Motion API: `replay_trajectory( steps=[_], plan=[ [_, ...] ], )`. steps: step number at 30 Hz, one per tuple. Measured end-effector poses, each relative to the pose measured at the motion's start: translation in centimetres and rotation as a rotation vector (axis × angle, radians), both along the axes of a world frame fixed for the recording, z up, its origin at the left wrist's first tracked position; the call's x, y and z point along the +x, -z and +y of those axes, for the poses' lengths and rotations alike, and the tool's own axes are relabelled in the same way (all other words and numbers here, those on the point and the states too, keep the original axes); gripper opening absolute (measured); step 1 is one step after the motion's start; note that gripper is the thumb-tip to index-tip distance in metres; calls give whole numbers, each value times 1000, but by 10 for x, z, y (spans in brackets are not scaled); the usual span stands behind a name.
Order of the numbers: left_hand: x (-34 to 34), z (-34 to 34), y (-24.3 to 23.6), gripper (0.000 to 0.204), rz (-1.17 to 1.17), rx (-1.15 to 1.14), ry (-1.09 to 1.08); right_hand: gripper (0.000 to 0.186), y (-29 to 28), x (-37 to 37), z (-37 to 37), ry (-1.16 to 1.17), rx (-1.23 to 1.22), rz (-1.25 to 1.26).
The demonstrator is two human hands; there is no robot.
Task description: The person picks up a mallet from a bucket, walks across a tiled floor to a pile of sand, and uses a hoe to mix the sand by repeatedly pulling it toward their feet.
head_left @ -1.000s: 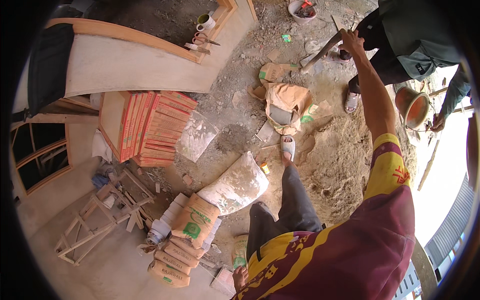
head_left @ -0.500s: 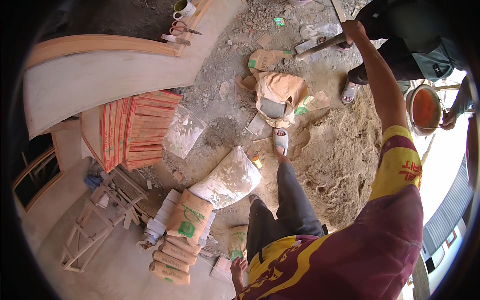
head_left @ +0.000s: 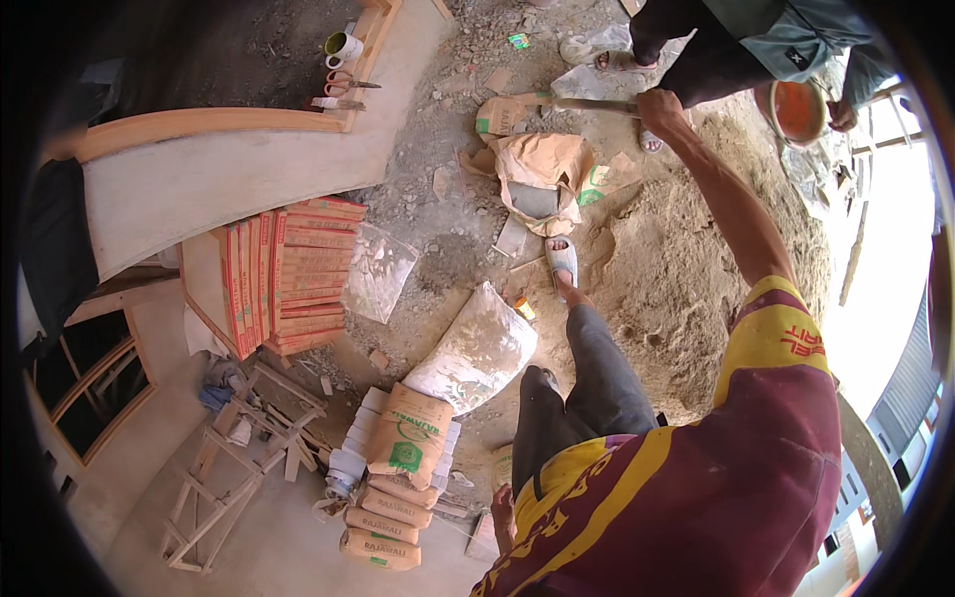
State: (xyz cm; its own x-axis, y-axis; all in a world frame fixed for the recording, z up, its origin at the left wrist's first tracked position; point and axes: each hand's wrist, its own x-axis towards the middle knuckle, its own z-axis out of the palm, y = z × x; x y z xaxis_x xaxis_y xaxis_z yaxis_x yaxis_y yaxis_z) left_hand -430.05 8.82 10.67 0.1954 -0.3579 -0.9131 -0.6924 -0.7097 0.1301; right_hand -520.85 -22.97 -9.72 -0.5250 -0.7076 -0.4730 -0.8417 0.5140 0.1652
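Note:
My right hand (head_left: 662, 107) is stretched far forward, its fingers closed round a long wooden tool handle (head_left: 597, 104). The handle's end lies over a torn piece of brown paper sack (head_left: 502, 114); any head on the tool cannot be seen. Nearer to me a ripped-open paper sack (head_left: 557, 154) holds grey powder (head_left: 535, 202), with my sandalled foot (head_left: 561, 261) just short of it. My left hand (head_left: 504, 514) hangs low beside my hip, its fingers loosely apart with nothing visible in them.
Another person (head_left: 786, 40) stands at the far right, gripping a bucket (head_left: 799, 111). A sand heap (head_left: 686, 289) fills the right. Leftward are a white sack (head_left: 473, 348), stacked paper sacks (head_left: 408, 428), red-edged boxes (head_left: 313, 264), a wooden trestle (head_left: 234, 468) and a low wall (head_left: 249, 164).
My right hand and the handle have shifted left in view, and the handle now lies more level. The other person and bucket appear farther up and left. My view has turned slightly.

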Motion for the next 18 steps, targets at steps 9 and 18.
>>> replay_trajectory(
  steps=[9,18],
  plan=[
    [61,-89,105,44,289,-157,-55,33,-240,275,293,770,-259,-563],
    [-140,-104,101,82,853,244,222,41,-338,685,538,1094,-622,-850]
  ],
)
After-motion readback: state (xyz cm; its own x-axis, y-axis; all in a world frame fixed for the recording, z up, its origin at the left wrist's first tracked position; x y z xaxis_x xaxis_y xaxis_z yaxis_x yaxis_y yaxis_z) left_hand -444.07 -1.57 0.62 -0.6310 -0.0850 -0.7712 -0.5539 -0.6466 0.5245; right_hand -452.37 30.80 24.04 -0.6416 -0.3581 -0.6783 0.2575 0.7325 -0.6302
